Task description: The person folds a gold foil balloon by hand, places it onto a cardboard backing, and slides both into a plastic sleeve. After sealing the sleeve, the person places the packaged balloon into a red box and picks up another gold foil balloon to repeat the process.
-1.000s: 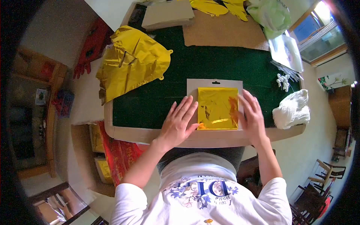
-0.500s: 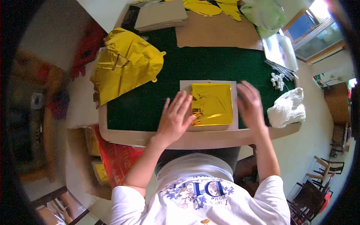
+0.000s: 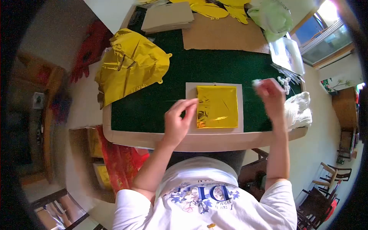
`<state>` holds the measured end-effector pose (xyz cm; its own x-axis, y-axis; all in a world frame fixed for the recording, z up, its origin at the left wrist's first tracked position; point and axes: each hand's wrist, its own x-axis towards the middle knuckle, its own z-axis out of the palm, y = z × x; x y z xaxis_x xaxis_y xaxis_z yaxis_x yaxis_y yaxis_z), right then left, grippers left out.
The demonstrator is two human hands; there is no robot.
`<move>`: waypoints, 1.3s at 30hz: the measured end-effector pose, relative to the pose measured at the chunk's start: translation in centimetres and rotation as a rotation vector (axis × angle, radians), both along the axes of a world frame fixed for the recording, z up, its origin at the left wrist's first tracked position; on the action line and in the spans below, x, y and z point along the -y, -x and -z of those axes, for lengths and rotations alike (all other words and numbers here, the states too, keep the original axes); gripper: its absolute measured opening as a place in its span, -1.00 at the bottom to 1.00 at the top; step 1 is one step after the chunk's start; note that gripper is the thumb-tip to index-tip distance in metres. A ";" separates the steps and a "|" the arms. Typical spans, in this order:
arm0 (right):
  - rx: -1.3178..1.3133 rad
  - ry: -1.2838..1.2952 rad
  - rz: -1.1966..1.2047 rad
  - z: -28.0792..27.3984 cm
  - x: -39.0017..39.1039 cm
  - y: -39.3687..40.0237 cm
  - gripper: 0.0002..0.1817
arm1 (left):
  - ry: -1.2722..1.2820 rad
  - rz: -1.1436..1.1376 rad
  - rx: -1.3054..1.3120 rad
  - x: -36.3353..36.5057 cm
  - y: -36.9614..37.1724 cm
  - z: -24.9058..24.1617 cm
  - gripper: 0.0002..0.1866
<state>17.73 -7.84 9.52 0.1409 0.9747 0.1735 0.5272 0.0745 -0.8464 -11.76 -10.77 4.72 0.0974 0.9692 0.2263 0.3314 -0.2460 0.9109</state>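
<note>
A folded square of shiny gold foil [image 3: 222,107] lies flat on a grey-beige card [image 3: 240,115] near the table's front edge. My left hand [image 3: 178,122] is at the foil's left side, thumb and fingers pinched together at its edge. My right hand [image 3: 271,97] is raised to the right of the card, closed, with a small white piece [image 3: 257,82] at its fingertips. It is slightly blurred, and the piece is too small to make out fully. Several similar small white pieces [image 3: 284,83] lie just beyond that hand.
A large gold foil balloon [image 3: 136,67] with tabs spreads over the table's left side. Stacked cards [image 3: 167,17], brown cardboard [image 3: 226,32] and a pale green bag [image 3: 273,21] are at the back. On the right are clear plastic packets [image 3: 288,53] and a white plastic bag [image 3: 297,111].
My left hand has gone from lying flat beside the foil to a pinch at its edge. My right hand has moved right, off the card's side, and now has a small white piece.
</note>
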 end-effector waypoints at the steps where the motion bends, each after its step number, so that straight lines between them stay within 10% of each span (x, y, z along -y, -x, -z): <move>1: 0.024 -0.038 -0.079 0.2 0.8 2.9 -0.85 | 0.113 0.031 0.175 -0.3 -1.3 -0.4 -0.79; 8: 0.123 -0.187 -0.312 1.1 1.8 11.1 -0.78 | 0.332 0.029 0.569 -1.9 -2.6 -1.0 -0.84; 17: 0.624 -0.278 -0.236 7.2 0.0 6.8 -0.58 | 0.373 -0.078 -0.003 -2.9 0.8 0.5 -0.93; 24: 0.652 -0.280 -0.239 8.4 0.1 6.9 -0.55 | -0.065 -0.158 -0.420 -2.7 -0.3 2.6 -0.88; 31: 0.691 -0.295 -0.227 8.4 0.0 6.9 -0.54 | 0.685 0.048 0.252 -3.4 0.5 2.1 -0.54; 39: 0.686 -0.294 -0.229 8.2 0.1 7.1 -0.52 | 0.555 0.044 0.193 -2.0 0.8 0.2 -0.59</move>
